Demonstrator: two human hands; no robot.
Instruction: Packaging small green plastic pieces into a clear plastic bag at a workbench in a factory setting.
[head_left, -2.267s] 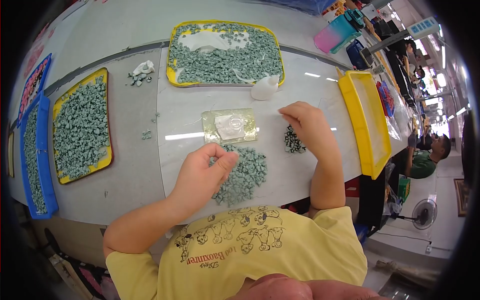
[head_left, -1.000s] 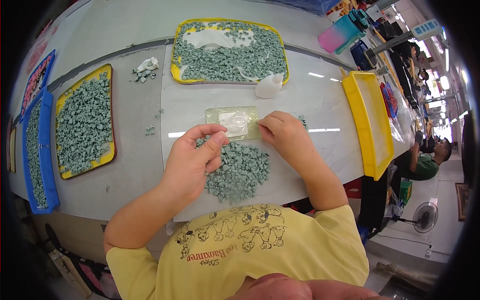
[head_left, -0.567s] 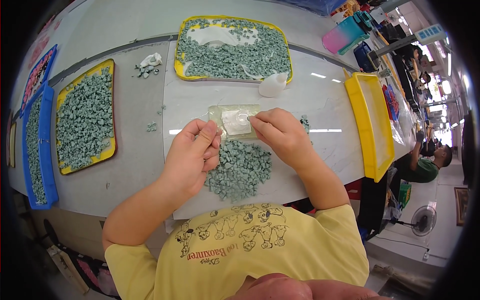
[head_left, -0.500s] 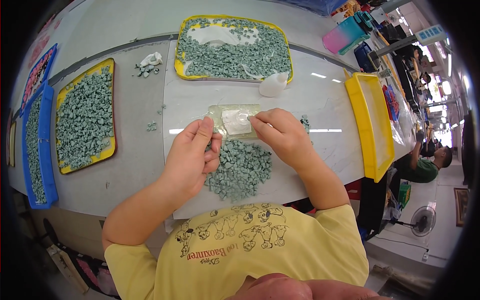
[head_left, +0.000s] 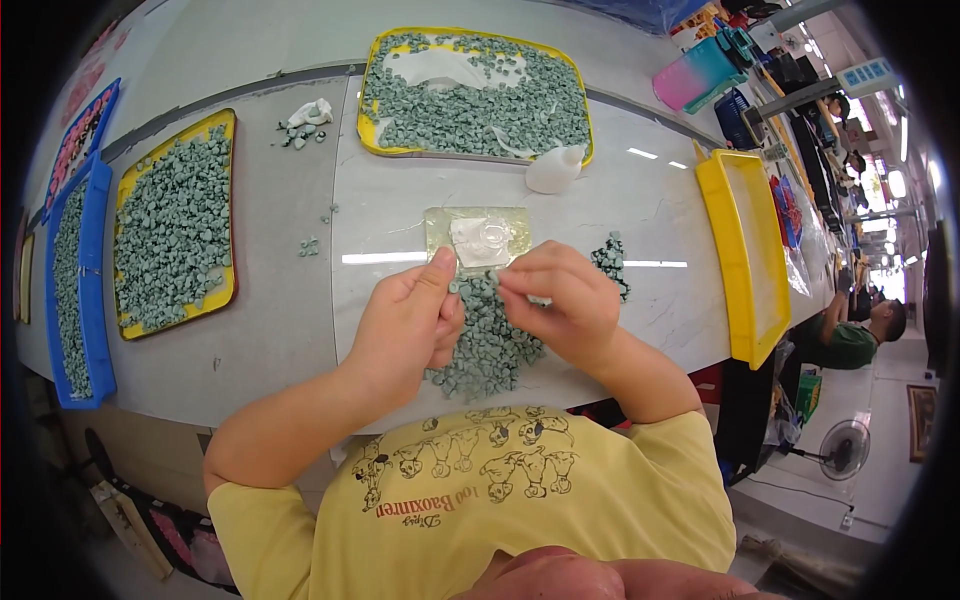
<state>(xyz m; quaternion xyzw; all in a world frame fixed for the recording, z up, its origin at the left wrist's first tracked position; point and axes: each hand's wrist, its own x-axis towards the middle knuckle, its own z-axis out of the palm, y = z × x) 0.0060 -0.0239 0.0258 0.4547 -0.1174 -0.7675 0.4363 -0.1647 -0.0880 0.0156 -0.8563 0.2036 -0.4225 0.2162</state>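
Currently our left hand [head_left: 412, 318] grips a green piece [head_left: 454, 287] and our right hand [head_left: 568, 298] pinches a second piece [head_left: 493, 276]; the mat [head_left: 437, 226] lies beyond the near heap [head_left: 482, 345].

Pile [head_left: 485, 350] before pad [head_left: 517, 228], bottle [head_left: 553, 173] behind, bin [head_left: 724, 250] at right

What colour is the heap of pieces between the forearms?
Greyish green; the heap shows best in the head view.

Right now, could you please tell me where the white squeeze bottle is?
In the head view, the white squeeze bottle is above and right of centre, by the near right corner of the upper yellow tray.
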